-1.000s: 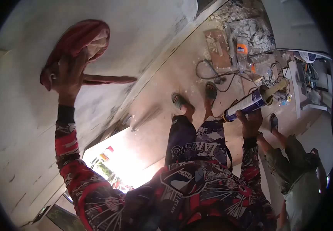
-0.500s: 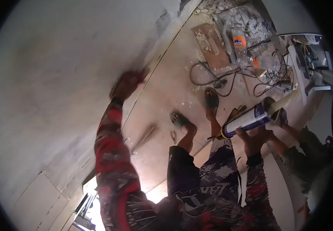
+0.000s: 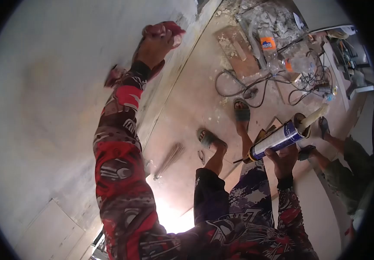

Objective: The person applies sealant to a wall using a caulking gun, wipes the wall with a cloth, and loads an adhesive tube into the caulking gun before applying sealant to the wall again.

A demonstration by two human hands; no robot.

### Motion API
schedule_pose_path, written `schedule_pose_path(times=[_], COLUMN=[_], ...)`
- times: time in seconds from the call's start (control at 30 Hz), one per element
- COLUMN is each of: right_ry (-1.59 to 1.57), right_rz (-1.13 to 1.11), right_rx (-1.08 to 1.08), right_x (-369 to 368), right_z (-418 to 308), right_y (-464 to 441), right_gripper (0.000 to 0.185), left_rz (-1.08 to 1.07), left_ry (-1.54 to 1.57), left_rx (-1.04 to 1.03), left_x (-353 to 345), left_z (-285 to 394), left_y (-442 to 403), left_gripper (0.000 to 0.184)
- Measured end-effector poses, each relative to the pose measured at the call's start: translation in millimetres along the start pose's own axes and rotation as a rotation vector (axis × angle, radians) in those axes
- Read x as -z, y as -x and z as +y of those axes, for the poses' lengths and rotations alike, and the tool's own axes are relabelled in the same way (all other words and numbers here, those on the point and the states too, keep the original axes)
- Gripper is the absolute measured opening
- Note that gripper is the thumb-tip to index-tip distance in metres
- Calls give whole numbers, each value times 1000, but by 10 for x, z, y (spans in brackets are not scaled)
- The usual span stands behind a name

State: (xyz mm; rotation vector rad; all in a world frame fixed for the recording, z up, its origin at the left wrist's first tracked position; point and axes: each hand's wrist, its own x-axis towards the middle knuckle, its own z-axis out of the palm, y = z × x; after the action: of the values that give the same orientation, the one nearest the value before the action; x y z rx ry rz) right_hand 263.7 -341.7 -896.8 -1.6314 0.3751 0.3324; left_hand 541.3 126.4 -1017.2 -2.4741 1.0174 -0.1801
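The left hand (image 3: 154, 47) has its fingers bent over a bunched red cloth (image 3: 174, 27), pressing it to the pale wall (image 3: 57, 112); parts of the cloth show past the knuckles and beside the wrist. The right hand (image 3: 284, 160) grips a blue and white tube (image 3: 275, 139), thumb along its near side; the other fingers are mostly hidden behind it.

The tube is held out ahead of the right side of the body, above the floor (image 3: 182, 117). Its long axis runs aslant in the view, from lower left to upper right. The yellow-rimmed end, with a thin dark piece jutting beyond it, points lower left, toward the shorts (image 3: 252, 190). The open end faces upper right; its inside is dark, and a pale stick (image 3: 314, 117) pokes out along nearly the same line.

Farther out, two clear bottles with orange labels, one upper (image 3: 268, 45) and one lower (image 3: 301, 65), lie near tangled cords (image 3: 262, 84) and a brown board (image 3: 239, 52); whether they hold liquid I cannot tell. Another person (image 3: 340, 177) is at the right.
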Motion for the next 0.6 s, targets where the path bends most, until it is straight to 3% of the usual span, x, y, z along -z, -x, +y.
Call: schedule_pose_path(times=[0.07, 0.1, 0.13, 0.2, 0.23, 0.27, 0.33, 0.4, 0.47, 0.5, 0.53, 0.6], right_ry=[48, 55, 60, 72, 237, 406, 254, 296, 453, 348, 240, 3], right_rz=[-16, -21, -12, 2, -28, -56, -45, -85, -137, -128, -115, -109], right_rx=[4, -3, 54, 75, 131, 183, 112, 169, 211, 204, 212, 196], right_x=[106, 147, 116, 143, 239, 342, 357, 303, 277, 239, 173, 103], right_z=[-25, -59, -171, -253, -263, -279, -327, -637, -787, -837, -869, -880], right_y=[-2, 27, 31, 111, 119, 126, 152, 150, 190, 251, 228, 251], right_gripper=[61, 63, 63, 61, 60, 59, 56, 54, 53, 53, 53, 54], left_rz=[-49, -223, -125, -441, -494, -455, -515, -511, -444, -378, -125, -2], left_ry=[-63, 7, 410, 1224, 1508, 1582, 1183, 894, 379, 2, -104, -162], left_rx=[-68, -120, 8, 460, 776, 801, 657, 445, 166, 4, 38, 92], left_x=[65, 521, -95, 222, 406, 498, 1414, 1746, 2483, 3102, 3070, 3388], left_z=[111, 169, 385, 558, 636, 648, 319, -116, -580, -859, -1091, -1377], left_y=[283, 474, 1018, 1910, 2335, 2734, 2846, 3022, 2622, 2072, 1874, 1077], left_gripper=[32, 28, 24, 17, 14, 13, 18, 33, 48, 55, 63, 57])
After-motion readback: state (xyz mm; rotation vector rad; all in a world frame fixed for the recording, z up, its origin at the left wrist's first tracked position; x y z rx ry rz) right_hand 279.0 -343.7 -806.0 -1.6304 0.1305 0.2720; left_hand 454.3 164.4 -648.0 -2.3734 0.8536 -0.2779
